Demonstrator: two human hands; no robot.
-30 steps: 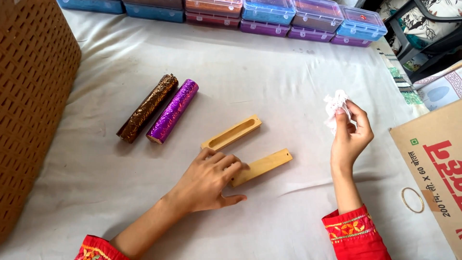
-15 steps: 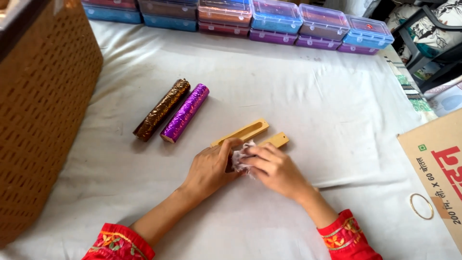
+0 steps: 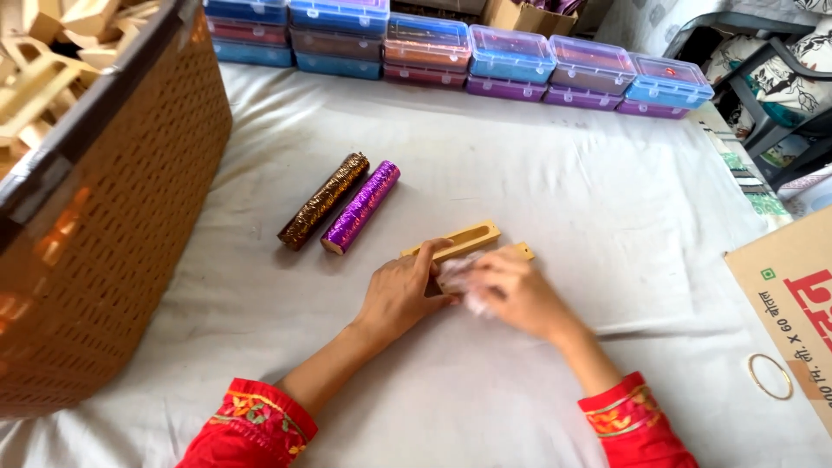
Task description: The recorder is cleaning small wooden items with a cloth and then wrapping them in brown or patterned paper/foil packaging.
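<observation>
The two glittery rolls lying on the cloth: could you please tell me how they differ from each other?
The brown roll is a dark bronze-brown; the purple roll is bright violet. The brown roll lies farther from both hands, on the basket's side; the purple roll lies nearer the wooden pieces. Both are glittery cylinders of similar length, lying side by side at the same slant, untouched.

A white cloth (image 3: 555,173) covers the work surface under soft daylight. Coloured plastic boxes (image 3: 511,56) line its far edge, a woven brown basket (image 3: 104,243) fills the left side, a cardboard box (image 3: 793,303) overlaps the right edge.
</observation>
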